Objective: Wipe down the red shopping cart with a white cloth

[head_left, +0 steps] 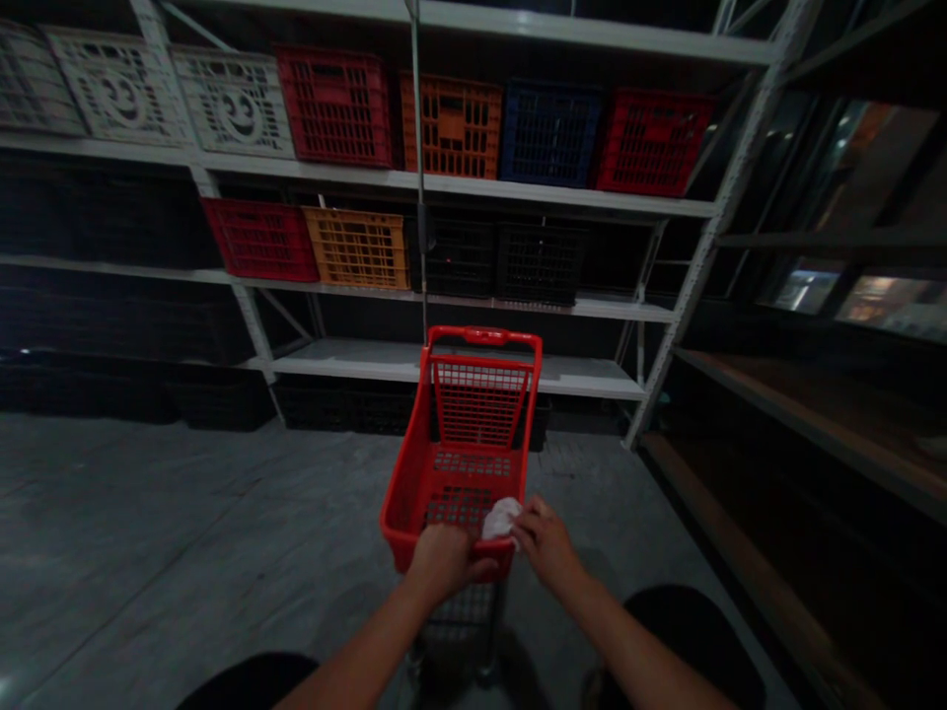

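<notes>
A red plastic shopping cart [405, 483] stands in front of me, its handle at the far end and its basket's near rim toward me. My left hand [444, 560] grips that near rim, fingers bent over into the basket and thumb outside. At the near right corner, my right hand [546, 537] is closed on a crumpled white cloth [502, 518], which lies against the inside of the rim. The fingertips of the left hand are hidden behind the rim and the hand itself. Grid openings show in the basket's floor and back panel.
Behind the cart stands a white metal shelf rack [473, 187] with red, orange, blue, white and black plastic crates. To the right are wooden shelves [799, 424]. The cart rests on a grey concrete floor [222, 532]. My dark-clothed knees flank the cart.
</notes>
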A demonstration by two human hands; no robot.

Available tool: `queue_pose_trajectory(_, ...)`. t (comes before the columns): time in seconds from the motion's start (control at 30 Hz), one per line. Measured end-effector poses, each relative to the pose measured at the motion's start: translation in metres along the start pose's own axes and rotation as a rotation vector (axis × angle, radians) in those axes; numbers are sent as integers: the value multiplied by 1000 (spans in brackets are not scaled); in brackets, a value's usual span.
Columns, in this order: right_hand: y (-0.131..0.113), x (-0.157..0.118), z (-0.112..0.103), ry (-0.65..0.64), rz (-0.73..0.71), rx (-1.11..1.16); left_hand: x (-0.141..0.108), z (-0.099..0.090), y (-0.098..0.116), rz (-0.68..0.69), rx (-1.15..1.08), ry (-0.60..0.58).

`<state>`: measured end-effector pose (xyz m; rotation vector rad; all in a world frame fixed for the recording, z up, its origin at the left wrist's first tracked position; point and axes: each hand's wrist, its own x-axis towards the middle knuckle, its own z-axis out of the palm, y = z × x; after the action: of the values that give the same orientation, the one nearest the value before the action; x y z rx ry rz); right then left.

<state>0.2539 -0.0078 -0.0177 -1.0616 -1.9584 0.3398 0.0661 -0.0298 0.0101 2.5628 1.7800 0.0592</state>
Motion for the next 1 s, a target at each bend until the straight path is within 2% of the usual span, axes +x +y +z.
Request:
queue_pose_trajectory(0.17, 22, 52, -6, 154, 62, -40, 3, -1, 3, -14, 33, -12)
queue_pose_trajectory(0.23, 25, 58, -5, 166, 66, -51, 4, -2, 4, -35, 32, -22)
queue_pose_trajectory(0.3, 22, 45, -1, 133, 43, -46, 4, -2, 5, -55, 20, -35)
queue_pose_trajectory(0.37, 12, 20, 7, 106, 8, -6, 5, -1, 5, -58, 4, -44)
queue_pose_trajectory(0.5, -12, -23, 26, 134, 9, 102, 6, 2, 5, -45, -8, -30)
queue_pose_trajectory(0.67, -25, -29, 37, 156, 23, 103, 3, 1, 2, -37, 4, -23)
queue_pose_trajectory(0.77, -16, -15, 30, 129, -13, 70, -4, 0, -8, -25, 31, -33)
queue_pose_trajectory(0.83, -5, 5, 22, 97, -33, 30, -10, 2, -16, -27, 51, -33)
queue_pose_trajectory(1.0, 29, 89, 4, 104, 59, -122, -32, 13, -40, 9, 30, 11)
